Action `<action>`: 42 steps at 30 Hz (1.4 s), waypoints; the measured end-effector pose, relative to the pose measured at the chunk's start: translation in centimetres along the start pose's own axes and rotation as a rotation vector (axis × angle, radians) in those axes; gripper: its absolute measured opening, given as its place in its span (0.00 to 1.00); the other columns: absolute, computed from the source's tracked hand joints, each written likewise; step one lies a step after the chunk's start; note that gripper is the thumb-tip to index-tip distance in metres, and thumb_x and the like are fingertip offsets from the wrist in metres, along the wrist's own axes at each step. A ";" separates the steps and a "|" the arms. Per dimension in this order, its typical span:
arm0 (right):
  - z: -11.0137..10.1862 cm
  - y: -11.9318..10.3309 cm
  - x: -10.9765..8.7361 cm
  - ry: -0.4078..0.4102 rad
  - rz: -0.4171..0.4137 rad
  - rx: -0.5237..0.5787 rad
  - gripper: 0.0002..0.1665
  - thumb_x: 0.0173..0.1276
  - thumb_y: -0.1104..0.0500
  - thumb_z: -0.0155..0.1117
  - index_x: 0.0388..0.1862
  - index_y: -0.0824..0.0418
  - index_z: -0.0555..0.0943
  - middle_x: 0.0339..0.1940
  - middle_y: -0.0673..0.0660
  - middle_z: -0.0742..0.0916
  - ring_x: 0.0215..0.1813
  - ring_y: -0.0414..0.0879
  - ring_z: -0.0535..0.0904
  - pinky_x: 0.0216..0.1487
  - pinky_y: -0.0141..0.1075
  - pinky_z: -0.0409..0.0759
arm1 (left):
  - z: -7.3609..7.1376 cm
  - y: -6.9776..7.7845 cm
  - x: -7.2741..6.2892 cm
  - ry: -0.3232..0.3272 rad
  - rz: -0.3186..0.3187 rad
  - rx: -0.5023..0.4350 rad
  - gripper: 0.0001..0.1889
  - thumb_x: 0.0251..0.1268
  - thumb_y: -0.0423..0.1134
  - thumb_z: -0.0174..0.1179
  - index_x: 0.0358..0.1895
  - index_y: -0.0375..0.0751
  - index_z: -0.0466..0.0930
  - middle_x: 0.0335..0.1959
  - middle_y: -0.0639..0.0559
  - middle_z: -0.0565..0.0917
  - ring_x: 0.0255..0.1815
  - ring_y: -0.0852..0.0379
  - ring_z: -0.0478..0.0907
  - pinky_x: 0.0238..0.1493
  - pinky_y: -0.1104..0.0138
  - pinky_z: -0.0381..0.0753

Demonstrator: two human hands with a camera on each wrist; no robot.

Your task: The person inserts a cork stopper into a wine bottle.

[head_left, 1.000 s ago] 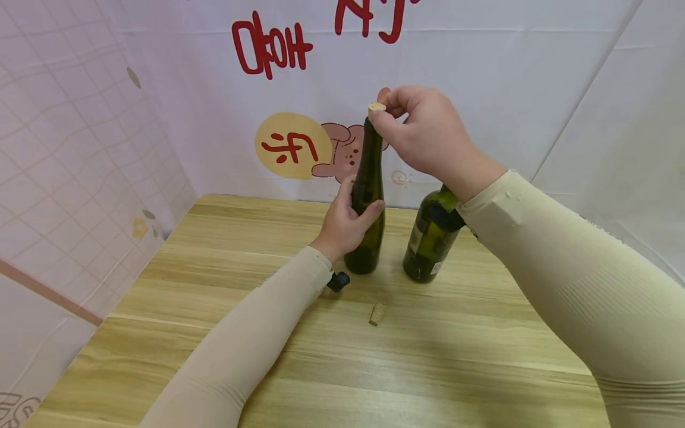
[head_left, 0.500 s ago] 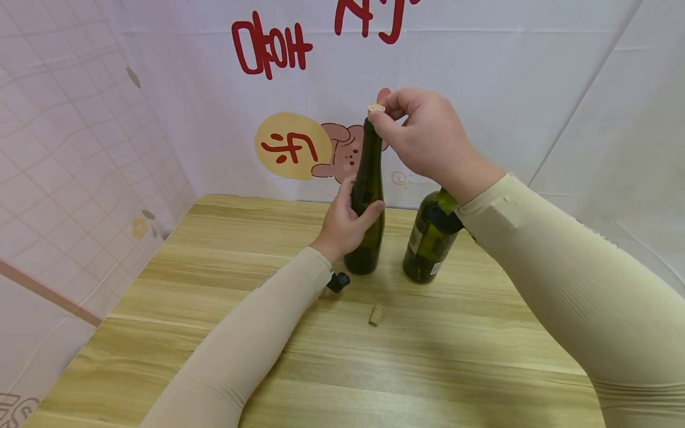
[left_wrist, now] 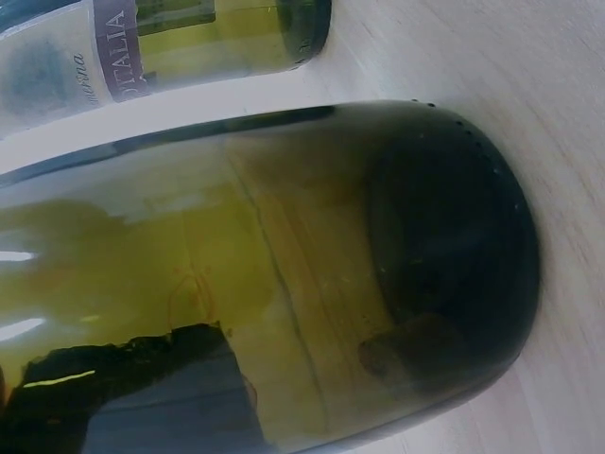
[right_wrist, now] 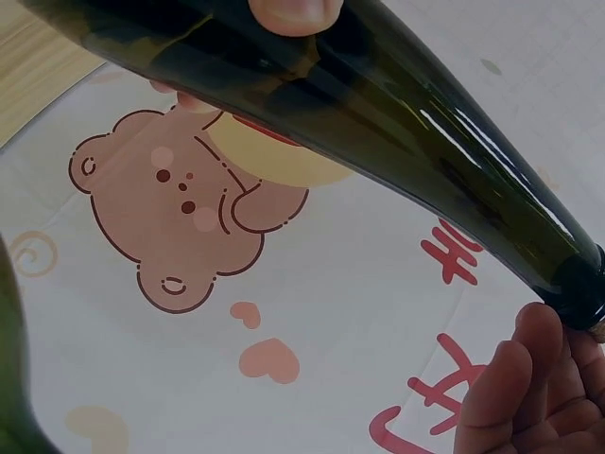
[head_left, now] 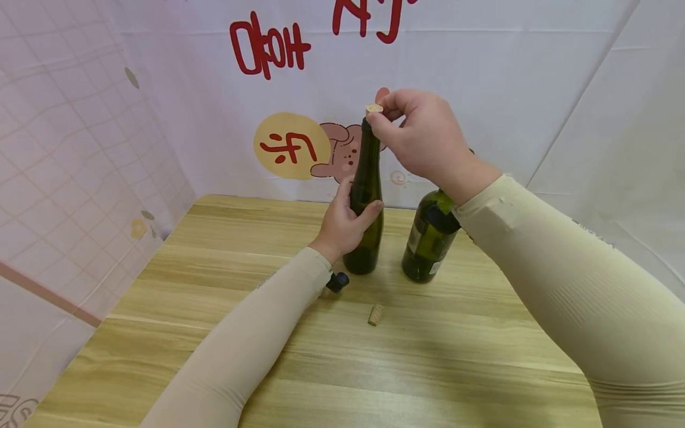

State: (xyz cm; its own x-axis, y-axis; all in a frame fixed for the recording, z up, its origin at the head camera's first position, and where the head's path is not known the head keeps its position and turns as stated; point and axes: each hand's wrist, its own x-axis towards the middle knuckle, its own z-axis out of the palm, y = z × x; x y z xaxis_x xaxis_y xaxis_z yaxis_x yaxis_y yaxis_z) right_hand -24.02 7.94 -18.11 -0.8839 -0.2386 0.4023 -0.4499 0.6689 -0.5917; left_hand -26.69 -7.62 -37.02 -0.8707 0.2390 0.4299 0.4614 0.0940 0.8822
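A tall dark green wine bottle point(head_left: 368, 172) stands upright on the wooden table, its base filling much of the left wrist view. My left hand point(head_left: 343, 224) grips its body, thumb across the near side. At the bottle's mouth my right hand point(head_left: 425, 134) pinches a cork point(head_left: 374, 109) between thumb and fingers, the cork's top end showing above the rim. In the right wrist view, those fingers point(right_wrist: 515, 374) curl beside the neck, and only a sliver of the cork shows. Left thumb point(right_wrist: 295, 11) lies on the glass there.
Right of the held bottle stands a second green bottle point(head_left: 430, 238) with a label, partly behind my right forearm. A loose cork point(head_left: 376, 314) lies on the table point(head_left: 428, 356) in front. A small black object point(head_left: 338, 282) sits by my left wrist, partly hidden. A printed cloth point(head_left: 481, 59) hangs behind.
Both hands keep their hold on the bottle and the cork. My right hand and forearm have shifted very slightly; the whole view has drifted a few pixels.
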 end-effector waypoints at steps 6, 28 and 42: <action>0.0 0.1 -0.2 0.000 -0.001 -0.010 0.19 0.81 0.44 0.57 0.49 0.56 0.85 0.50 0.51 0.89 0.32 0.45 0.81 0.31 0.35 0.76 | 0.1 0.1 -0.1 -0.003 0.004 -0.007 0.33 0.74 0.60 0.63 0.73 0.54 0.61 0.53 0.46 0.79 0.50 0.49 0.81 0.56 0.52 0.82; -1.1 0.4 -1.1 0.040 0.002 0.010 0.26 0.81 0.42 0.54 0.65 0.57 0.80 0.58 0.54 0.86 0.47 0.45 0.83 0.39 0.35 0.79 | 0.4 0.4 0.0 0.025 -0.047 0.031 0.30 0.75 0.52 0.64 0.73 0.57 0.61 0.57 0.45 0.79 0.54 0.47 0.81 0.61 0.45 0.81; -3.5 2.5 -2.3 0.113 0.030 -0.019 0.31 0.79 0.43 0.58 0.74 0.55 0.76 0.77 0.51 0.78 0.75 0.49 0.72 0.81 0.46 0.65 | 0.4 0.2 0.2 0.038 -0.076 0.030 0.28 0.76 0.50 0.63 0.72 0.58 0.63 0.57 0.45 0.79 0.54 0.46 0.81 0.60 0.44 0.80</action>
State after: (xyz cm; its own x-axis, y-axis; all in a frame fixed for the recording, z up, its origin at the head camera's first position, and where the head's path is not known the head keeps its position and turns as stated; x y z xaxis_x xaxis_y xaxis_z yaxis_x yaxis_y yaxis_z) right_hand -22.64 12.67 -18.08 -0.8763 -0.1386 0.4614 -0.4203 0.6878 -0.5918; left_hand -26.67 -7.13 -36.81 -0.9088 0.1935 0.3697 0.3984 0.1390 0.9066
